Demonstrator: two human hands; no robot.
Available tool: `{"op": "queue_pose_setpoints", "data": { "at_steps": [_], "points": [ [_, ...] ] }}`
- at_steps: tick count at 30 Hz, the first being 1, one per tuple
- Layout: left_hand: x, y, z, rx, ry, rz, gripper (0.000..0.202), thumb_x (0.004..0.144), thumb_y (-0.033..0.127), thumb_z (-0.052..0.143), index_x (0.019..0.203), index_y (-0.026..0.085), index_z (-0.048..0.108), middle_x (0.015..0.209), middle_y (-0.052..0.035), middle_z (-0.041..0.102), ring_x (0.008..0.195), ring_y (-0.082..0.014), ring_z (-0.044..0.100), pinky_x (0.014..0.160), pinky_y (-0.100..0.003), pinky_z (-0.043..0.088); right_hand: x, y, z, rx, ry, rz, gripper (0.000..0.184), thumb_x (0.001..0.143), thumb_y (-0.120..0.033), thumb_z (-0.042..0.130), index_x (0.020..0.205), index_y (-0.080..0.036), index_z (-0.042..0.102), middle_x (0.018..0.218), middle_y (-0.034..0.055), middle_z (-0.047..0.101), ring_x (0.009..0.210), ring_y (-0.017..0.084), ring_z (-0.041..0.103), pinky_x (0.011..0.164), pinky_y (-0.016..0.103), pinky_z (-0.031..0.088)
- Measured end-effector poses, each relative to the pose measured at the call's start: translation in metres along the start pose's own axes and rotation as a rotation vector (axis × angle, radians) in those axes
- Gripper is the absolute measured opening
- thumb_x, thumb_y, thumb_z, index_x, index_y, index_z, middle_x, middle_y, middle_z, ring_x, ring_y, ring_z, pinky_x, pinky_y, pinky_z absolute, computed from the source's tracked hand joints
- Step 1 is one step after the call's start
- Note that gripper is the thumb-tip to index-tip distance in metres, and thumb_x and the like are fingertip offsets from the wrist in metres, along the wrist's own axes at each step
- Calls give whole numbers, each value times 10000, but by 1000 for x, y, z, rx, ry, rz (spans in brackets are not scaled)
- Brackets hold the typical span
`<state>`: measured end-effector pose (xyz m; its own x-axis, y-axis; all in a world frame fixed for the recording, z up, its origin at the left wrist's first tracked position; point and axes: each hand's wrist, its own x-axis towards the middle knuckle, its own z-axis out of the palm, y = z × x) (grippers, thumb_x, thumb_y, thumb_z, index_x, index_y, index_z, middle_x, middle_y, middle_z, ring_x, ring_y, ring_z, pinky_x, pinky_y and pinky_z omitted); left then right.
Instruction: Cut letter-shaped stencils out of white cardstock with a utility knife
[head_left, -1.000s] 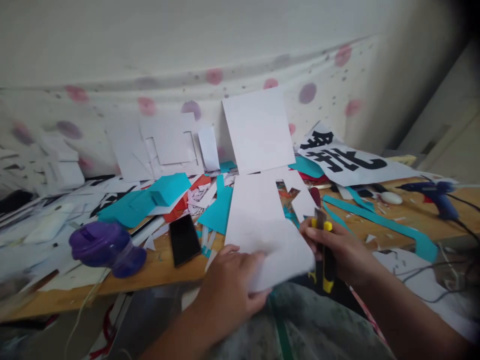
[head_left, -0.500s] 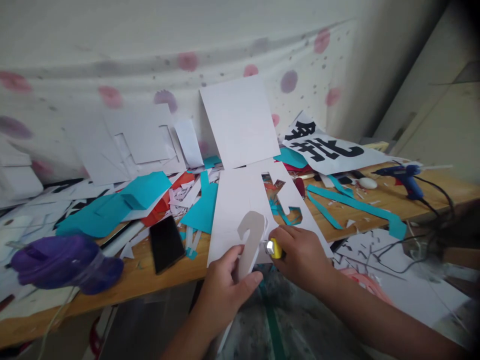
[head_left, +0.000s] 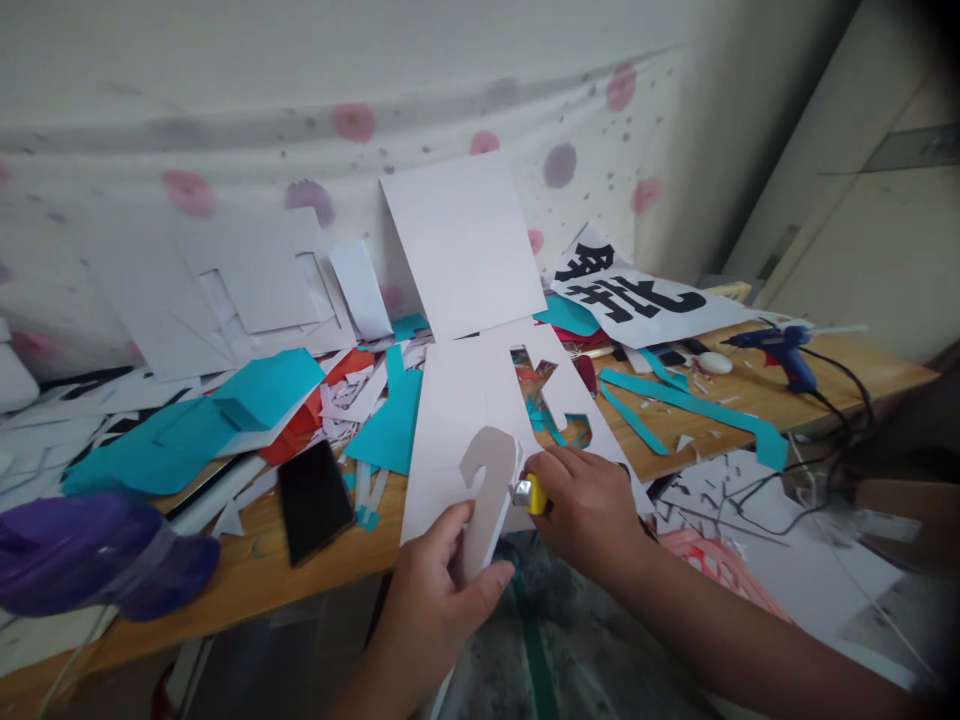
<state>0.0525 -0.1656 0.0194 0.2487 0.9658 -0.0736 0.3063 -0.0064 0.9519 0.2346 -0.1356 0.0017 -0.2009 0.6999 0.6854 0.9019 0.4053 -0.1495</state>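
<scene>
Since 1 second ago, the hook-shaped white piece (head_left: 491,480) has tipped up on its side, and the yellow cutter (head_left: 535,494) has swung from upright to pointing at the piece's right-hand edge. That suggests edge work is under way, though whether the metal nose touches the edge is hard to tell.

Narrowed around the piece's lower part, the left hand (head_left: 431,610) pinches it between thumb and fingers. Closed around the cutter, the right hand (head_left: 589,510) sits just beside it. The piece stands tilted in front of a white board (head_left: 465,400), which is cut through on its right side.

Both hands work at the front edge of the wooden table (head_left: 862,378). Behind, 1 leaning white panel (head_left: 469,250) limits forward reach; left, a dark phone (head_left: 315,503) lies near the edge. Rightward looks roomier, with teal strips (head_left: 690,400) and a blue glue gun (head_left: 787,350) well apart from the right hand.
</scene>
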Motion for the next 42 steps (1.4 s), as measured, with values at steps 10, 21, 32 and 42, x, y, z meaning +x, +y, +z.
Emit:
{"op": "queue_pose_setpoints", "data": {
  "at_steps": [10, 21, 32, 42],
  "points": [
    [-1, 1, 1, 43, 3, -16, 392, 709, 273, 623, 1083, 155, 617, 929, -60, 723, 913, -249, 651, 788, -302, 495, 10, 11, -1, -8, 58, 74, 86, 710, -122, 551, 714, -187, 607, 646, 41, 648, 603, 173, 561, 552, 277, 286],
    [1, -11, -8, 210, 107, 39, 423, 691, 317, 631, 1081, 154, 620, 827, -48, 723, 737, -210, 653, 674, -271, 502, 8, 12, -4, 552, -181, 273, 34, 769, -181, 549, 768, -204, 575, 691, 6, 644, 628, 155, 593, 584, 237, 398],
    [-6, -7, -6, 239, 121, 20, 452, 640, 278, 651, 1078, 166, 653, 905, -63, 741, 841, -251, 677, 768, -303, 515, 6, 4, -1, 206, 21, 26, 93, 701, -121, 520, 740, -193, 564, 633, 22, 621, 557, 155, 556, 529, 246, 303],
    [-7, -9, -10, 270, 134, 43, 449, 646, 293, 666, 1079, 174, 654, 920, -60, 750, 834, -247, 686, 757, -289, 525, 3, 0, -1, 232, 52, -48, 109, 709, -107, 494, 695, -199, 550, 595, 8, 576, 523, 150, 511, 519, 264, 288]
  ]
}}
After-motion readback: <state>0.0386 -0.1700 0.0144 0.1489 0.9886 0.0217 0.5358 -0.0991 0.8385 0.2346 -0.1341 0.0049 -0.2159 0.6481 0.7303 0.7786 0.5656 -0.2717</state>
